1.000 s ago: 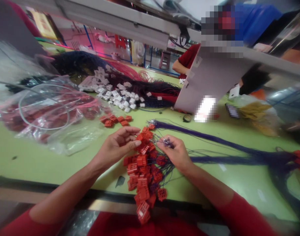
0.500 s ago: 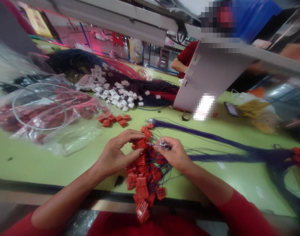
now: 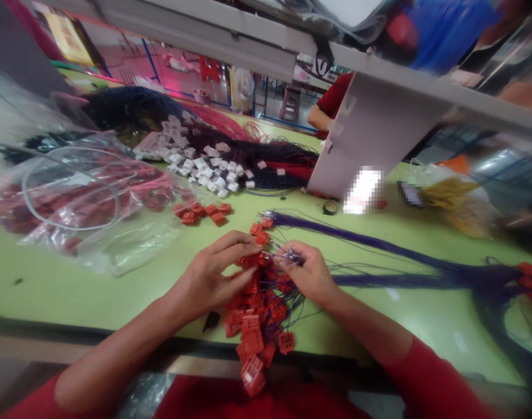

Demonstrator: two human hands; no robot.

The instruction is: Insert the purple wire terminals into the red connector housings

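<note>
The left hand [image 3: 211,276] is at the far part of a pile of red connectors [image 3: 250,337], thumb and fingertips parted around the pieces; I cannot tell whether it grips one. The right hand [image 3: 309,270], just to the right of it, pinches a cluster of metal-tipped wire ends [image 3: 293,257] between thumb and fingers. The red pile lies between the hands and runs to the near edge of the table [image 3: 95,297], with purple wires joined to some pieces. A purple wire bundle [image 3: 357,234] stretches right on the far side of the right hand. To the left and farther off sit some loose red connectors [image 3: 196,213], beside a clear plastic bag [image 3: 130,244] with red pieces inside. Beyond these lie white connectors [image 3: 204,170]. A black ring [image 3: 329,208] rests near the grey panel [image 3: 370,128]
</note>
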